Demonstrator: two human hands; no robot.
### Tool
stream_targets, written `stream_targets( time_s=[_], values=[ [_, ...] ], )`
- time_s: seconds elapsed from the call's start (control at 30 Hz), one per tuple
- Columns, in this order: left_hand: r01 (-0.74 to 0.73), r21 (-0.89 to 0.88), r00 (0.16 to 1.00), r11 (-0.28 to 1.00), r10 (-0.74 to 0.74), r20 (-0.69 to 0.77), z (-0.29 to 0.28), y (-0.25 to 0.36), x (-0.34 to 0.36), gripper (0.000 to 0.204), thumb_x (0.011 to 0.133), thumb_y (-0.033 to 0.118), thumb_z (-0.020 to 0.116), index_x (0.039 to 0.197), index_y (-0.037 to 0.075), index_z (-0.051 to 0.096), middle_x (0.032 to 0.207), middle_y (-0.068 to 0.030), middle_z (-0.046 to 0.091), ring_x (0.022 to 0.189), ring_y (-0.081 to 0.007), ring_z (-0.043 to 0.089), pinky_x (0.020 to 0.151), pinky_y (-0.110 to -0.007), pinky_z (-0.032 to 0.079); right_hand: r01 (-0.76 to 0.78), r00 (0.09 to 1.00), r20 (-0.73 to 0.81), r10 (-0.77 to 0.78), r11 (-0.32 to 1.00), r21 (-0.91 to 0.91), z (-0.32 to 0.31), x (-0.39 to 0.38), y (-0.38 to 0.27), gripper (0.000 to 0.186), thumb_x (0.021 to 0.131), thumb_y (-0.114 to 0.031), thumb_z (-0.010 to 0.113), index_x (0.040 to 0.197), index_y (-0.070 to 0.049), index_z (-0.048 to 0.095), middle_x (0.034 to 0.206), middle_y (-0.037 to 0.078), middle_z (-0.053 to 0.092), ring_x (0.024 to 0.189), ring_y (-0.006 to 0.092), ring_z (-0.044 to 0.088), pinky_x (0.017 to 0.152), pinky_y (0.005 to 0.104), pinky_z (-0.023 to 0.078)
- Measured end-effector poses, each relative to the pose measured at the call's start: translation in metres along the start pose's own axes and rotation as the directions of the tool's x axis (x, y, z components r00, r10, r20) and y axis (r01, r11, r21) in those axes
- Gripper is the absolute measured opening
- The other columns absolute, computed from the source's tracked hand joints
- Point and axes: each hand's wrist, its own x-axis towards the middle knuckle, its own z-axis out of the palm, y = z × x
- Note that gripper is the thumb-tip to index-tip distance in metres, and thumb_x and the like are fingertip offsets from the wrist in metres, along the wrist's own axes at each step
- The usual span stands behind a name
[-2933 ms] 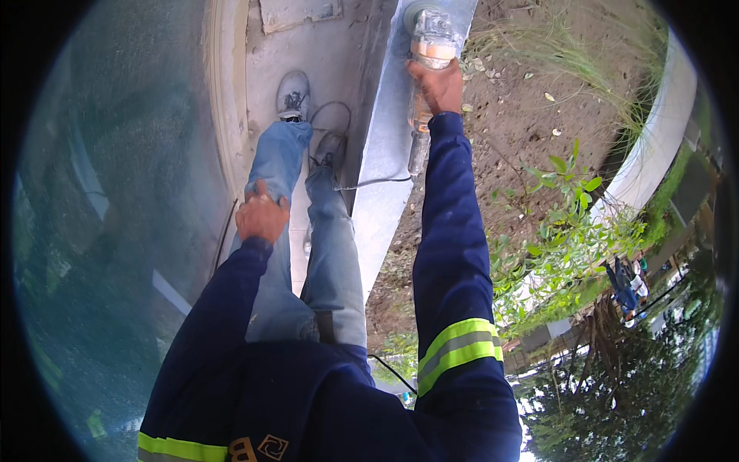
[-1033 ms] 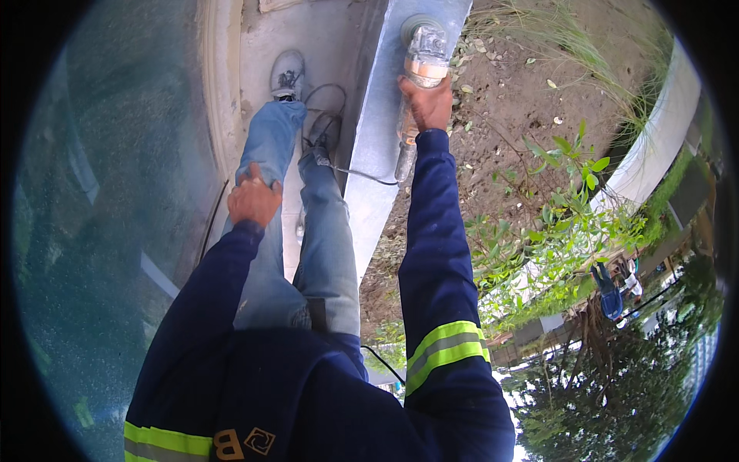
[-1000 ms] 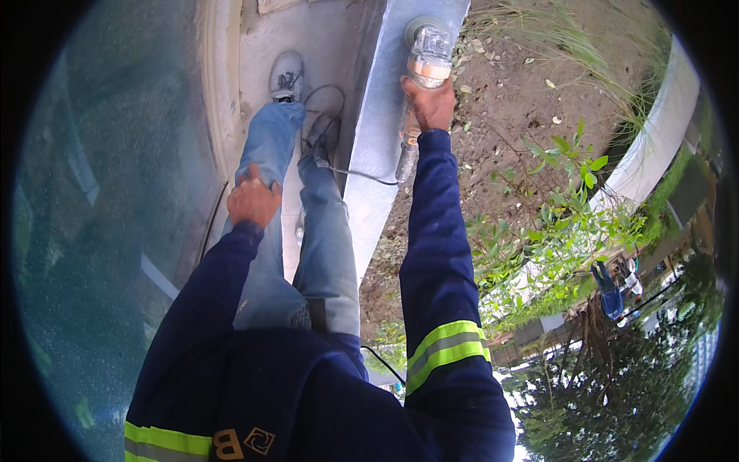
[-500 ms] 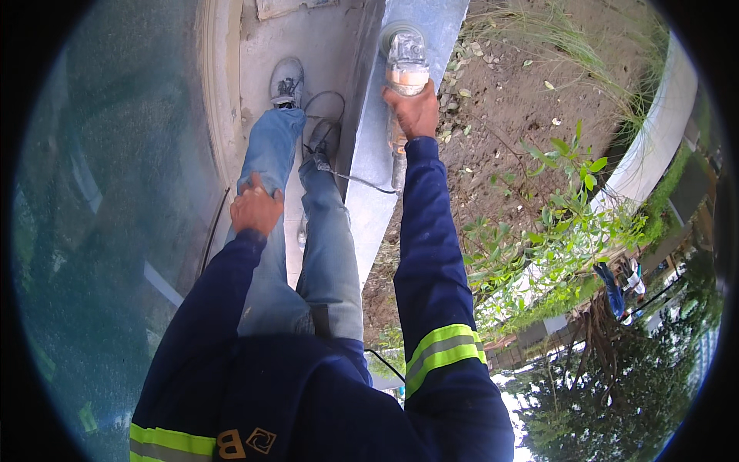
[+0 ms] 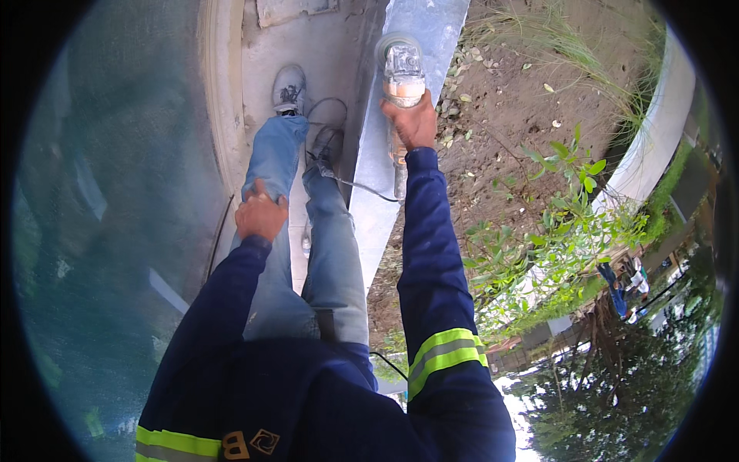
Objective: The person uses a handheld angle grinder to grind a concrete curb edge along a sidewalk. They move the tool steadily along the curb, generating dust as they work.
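Observation:
My right hand [image 5: 413, 123] is wrapped round the body of a dusty angle grinder [image 5: 405, 73] with an orange band. Its round disc [image 5: 385, 48] lies against the top of a smooth grey stone ledge [image 5: 435, 35]; the disc's edge looks blurred. From the grinder's rear end a grey cord [image 5: 373, 191] runs left past my shoe. My left hand [image 5: 262, 217] rests on my jeans [image 5: 279, 146] near the knee, its index finger stretched out and the other fingers partly hidden. It holds no tool.
A dark glass pane [image 5: 115, 192] with a pale frame [image 5: 221, 100] rises on the left. My shoes [image 5: 289, 86] stand in the narrow passage beside the ledge. Right of the ledge lies a soil bed [image 5: 523, 100] with leafy plants [image 5: 570, 169] and a curved pale kerb [image 5: 654, 131].
The grinder and my right hand appear slightly lower in view, still on the ledge. My left hand stays on my leg. The whole view has shifted a little.

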Motion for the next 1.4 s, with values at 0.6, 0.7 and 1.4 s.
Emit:
stream_targets(
  time_s=[0.6, 0.7, 1.4],
  values=[
    [-0.018, 0.047, 1.000, 0.999, 0.018, 0.015, -0.012, 0.002, 0.004, 0.075, 0.093, 0.051, 0.069, 0.148, 0.004, 0.048, 0.118, -0.0280, 0.072, 0.102, -0.0440, 0.075, 0.090, -0.050, 0.059, -0.072, 0.995, -0.058, 0.077, 0.994, 0.085, -0.002, -0.013, 0.041, 0.082, 0.070, -0.047, 0.088, 0.132, 0.000, 0.062, 0.117, 0.025, 0.076, 0.110, 0.0419, 0.074, 0.096, 0.0484, 0.056],
    [-0.028, 0.034, 1.000, 0.999, 0.028, 0.008, -0.014, 0.001, 0.002, 0.075, 0.092, 0.051, 0.069, 0.147, 0.004, 0.048, 0.118, -0.0278, 0.072, 0.101, -0.0437, 0.075, 0.090, -0.050, 0.059, -0.054, 0.997, -0.054, 0.057, 0.997, 0.048, 0.008, -0.014, 0.033, 0.084, 0.070, -0.048, 0.087, 0.134, 0.000, 0.061, 0.116, 0.026, 0.076, 0.109, 0.0431, 0.074, 0.096, 0.0495, 0.056],
    [-0.033, 0.052, 0.999, 0.998, 0.032, 0.032, -0.017, -0.003, 0.012, 0.077, 0.092, 0.051, 0.068, 0.150, 0.005, 0.047, 0.117, -0.0263, 0.072, 0.101, -0.0425, 0.075, 0.088, -0.050, 0.059, -0.041, 0.999, -0.017, 0.040, 0.999, -0.031, 0.002, 0.006, -0.025, 0.079, 0.070, -0.045, 0.088, 0.129, -0.001, 0.060, 0.109, 0.026, 0.077, 0.104, 0.0443, 0.075, 0.093, 0.0512, 0.058]
  ],
)
